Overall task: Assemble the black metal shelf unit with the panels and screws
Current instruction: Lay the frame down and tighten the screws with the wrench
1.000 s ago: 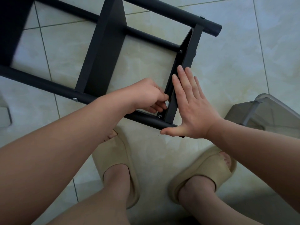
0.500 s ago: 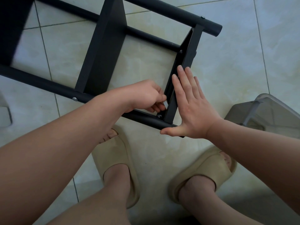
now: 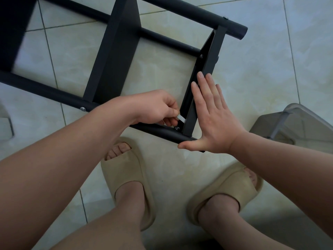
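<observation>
The black shelf unit [image 3: 117, 51] lies on its side on the tiled floor [image 3: 261, 78], just beyond my feet. My left hand [image 3: 155, 107] pinches a small pale tool [image 3: 180, 118] in curled fingers. Its tip is just beside a screw [image 3: 177, 128] at the near right corner, where the end panel [image 3: 212, 55] meets the near tube [image 3: 45, 91]. My right hand [image 3: 212, 120] presses flat against that panel's right side, fingers straight, thumb spread by the tube's end. A grey translucent bin [image 3: 297, 123] stands to the right.
</observation>
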Action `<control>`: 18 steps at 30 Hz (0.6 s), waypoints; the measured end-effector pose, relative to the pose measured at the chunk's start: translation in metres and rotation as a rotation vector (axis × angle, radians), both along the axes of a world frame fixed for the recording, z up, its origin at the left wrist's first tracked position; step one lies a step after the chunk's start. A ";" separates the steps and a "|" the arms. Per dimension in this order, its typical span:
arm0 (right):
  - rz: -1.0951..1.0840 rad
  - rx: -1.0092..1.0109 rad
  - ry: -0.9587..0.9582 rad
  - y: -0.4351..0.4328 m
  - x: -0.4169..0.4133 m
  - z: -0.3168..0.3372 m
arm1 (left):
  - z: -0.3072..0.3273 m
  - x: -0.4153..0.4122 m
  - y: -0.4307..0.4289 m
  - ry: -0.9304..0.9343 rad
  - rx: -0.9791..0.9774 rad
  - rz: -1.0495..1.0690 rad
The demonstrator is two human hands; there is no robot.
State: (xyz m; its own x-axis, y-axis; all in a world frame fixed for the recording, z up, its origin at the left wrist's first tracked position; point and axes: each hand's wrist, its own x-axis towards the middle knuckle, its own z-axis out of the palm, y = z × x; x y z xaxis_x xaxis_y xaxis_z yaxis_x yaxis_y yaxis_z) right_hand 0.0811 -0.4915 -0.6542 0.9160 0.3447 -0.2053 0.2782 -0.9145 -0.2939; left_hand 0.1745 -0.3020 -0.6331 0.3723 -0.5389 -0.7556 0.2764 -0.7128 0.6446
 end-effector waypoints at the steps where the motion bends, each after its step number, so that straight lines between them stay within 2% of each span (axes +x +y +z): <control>1: -0.001 -0.001 0.001 0.000 0.000 0.000 | 0.000 0.000 0.001 -0.001 -0.001 -0.011; 18: -0.006 0.021 -0.011 0.000 -0.001 -0.001 | 0.004 0.001 0.005 -0.061 0.095 -0.316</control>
